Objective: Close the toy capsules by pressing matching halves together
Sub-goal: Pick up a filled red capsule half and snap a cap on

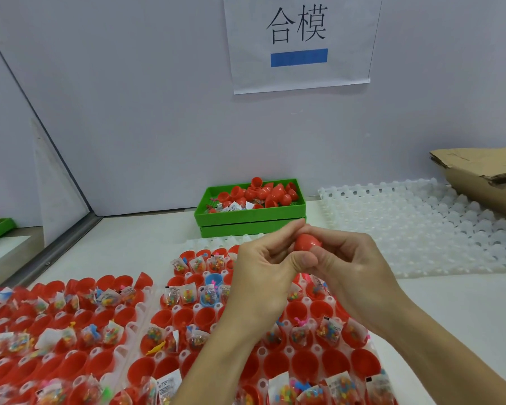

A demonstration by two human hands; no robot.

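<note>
Both hands meet above the middle tray around one red capsule (pixel 306 242). My left hand (pixel 263 270) grips it from the left and my right hand (pixel 348 264) from the right, fingers wrapped over it. Only the capsule's top shows between the fingertips; its seam is hidden. Below, white trays (pixel 146 305) hold several open red capsule halves (pixel 187 317), many with small bags of coloured toys (pixel 187 296). One blue half (pixel 214 282) sits among them.
A green bin (pixel 250 219) of loose red halves stands at the back, stacked on another. An empty white tray (pixel 421 223) lies at the right, with a torn cardboard box (pixel 485 176) behind it. A paper sign (pixel 300 42) hangs on the wall.
</note>
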